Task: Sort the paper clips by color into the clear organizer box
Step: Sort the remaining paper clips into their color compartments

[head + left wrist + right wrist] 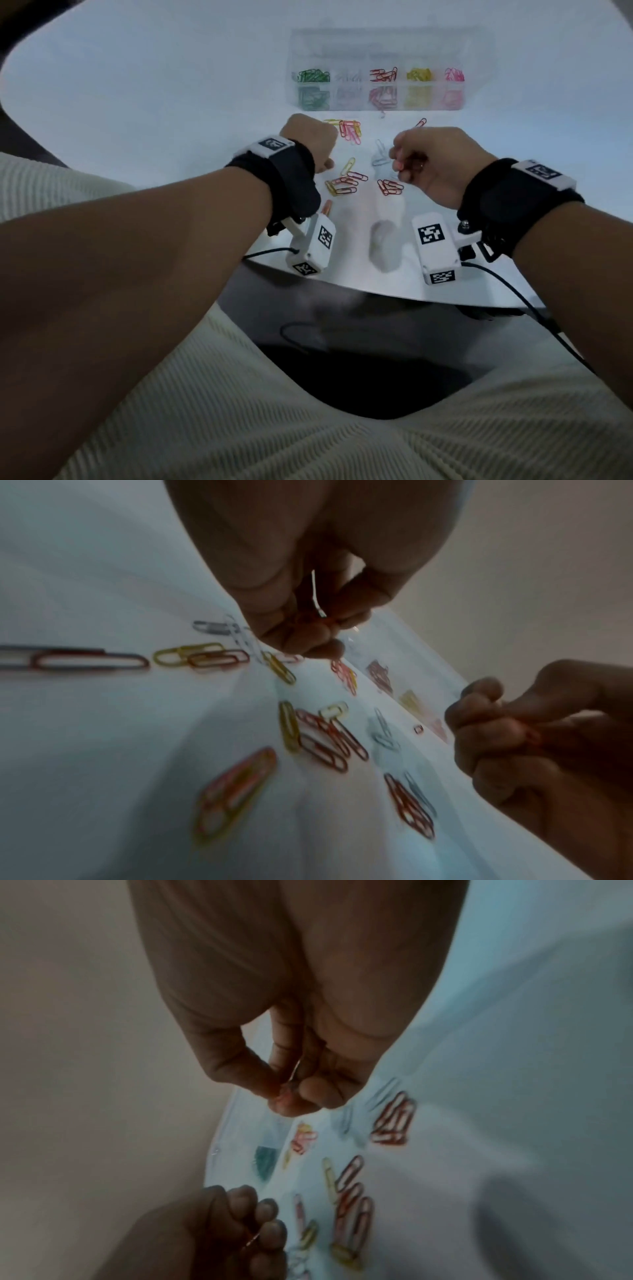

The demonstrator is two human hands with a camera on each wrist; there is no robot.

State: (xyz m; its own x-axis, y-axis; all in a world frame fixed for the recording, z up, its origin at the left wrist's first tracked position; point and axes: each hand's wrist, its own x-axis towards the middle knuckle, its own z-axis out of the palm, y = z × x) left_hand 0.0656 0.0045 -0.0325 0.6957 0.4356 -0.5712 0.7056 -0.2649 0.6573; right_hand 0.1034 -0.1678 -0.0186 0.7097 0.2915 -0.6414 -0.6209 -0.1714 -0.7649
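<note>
Both hands were held low over a white bench (pixel 171 85) strewn with loose paper clips (pixel 346 185), with the clear organizer box (pixel 376 102) standing just beyond them, its compartments already holding green, pale, red, yellow and pink clips in a row. The left hand (pixel 308 140) was curled with fingers and thumb drawn together, and in the left wrist view a bright sliver of wire (pixel 316 593) was seen pinched among them, with reddish clips seemingly bunched in the same grip. The right hand (pixel 431 161) was likewise closed, thumb pressed against fingertips (pixel 291 1104) on something small and pinkish-red; its exact colour could not be told through the blur. Mixed clusters of red, yellow and pale clips were left scattered between the hands, several overlapping or possibly hooked together. The main risk from here was judged to be a mis-sort: clips linked in a bunch could be carried into one compartment together, and red and pink could be confused in the dim light. A clip could also be dropped on the way to the box if the pinch was loosened, or could land in a neighbouring compartment across the low dividers.
</note>
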